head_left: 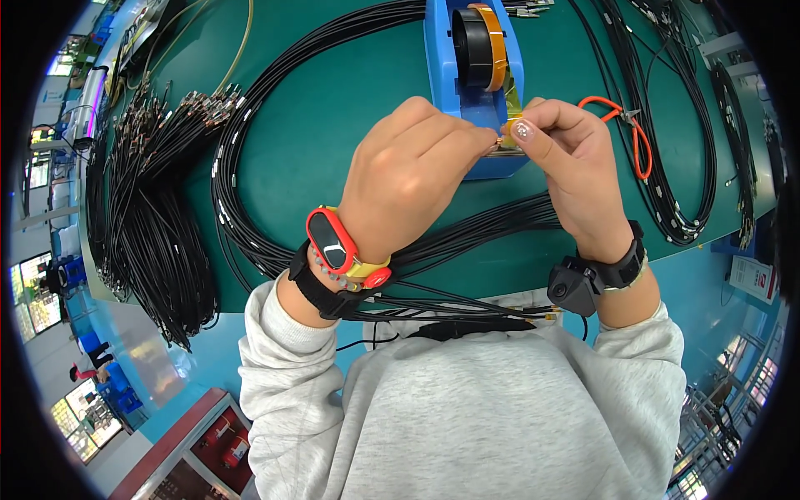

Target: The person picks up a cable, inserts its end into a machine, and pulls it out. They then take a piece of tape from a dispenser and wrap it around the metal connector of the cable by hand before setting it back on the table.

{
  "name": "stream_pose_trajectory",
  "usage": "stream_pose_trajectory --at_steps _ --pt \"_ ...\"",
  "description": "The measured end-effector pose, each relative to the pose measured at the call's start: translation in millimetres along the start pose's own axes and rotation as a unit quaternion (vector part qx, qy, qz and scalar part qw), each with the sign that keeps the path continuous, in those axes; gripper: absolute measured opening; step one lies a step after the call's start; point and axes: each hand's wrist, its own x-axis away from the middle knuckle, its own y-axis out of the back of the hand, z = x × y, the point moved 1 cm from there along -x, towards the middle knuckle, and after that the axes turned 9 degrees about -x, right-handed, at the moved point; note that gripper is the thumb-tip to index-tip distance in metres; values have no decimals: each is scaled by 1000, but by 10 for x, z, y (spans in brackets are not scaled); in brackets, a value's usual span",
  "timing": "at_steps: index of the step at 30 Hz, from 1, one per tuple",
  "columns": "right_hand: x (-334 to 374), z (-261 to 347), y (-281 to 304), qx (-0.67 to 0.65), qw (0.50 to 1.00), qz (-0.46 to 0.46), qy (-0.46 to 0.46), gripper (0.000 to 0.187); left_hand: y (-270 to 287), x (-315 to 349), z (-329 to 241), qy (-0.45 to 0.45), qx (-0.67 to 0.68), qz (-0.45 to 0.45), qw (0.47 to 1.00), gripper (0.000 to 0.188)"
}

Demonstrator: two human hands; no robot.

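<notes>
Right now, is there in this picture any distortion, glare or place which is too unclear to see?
Head view: fisheye bending curves the edge of the green table, and the corners go black; head view: windows at the left rim are glaringly bright; head view: left hand and right hand look fairly sharp, but the amber tape is partly hidden at the fingertips.

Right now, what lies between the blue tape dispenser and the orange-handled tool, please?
In the head view, the right hand appears between the dispenser and the tool, with green tabletop visible beyond it.
</notes>
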Motion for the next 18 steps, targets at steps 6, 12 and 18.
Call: stream_pose_trajectory --at_steps 6,12,18 --pt "-4 -18 6 14 1000 1 9 8 -8 0 8 1 1 -6 1000 21" --pt "0 -7 20 23 1000 6 16 8 -12 -8 -1 5 3 -4 1000 21" --pt "-2 -10 54 28 1000 -4 10 7 -21 -2 4 2 8 -3 1000 20"
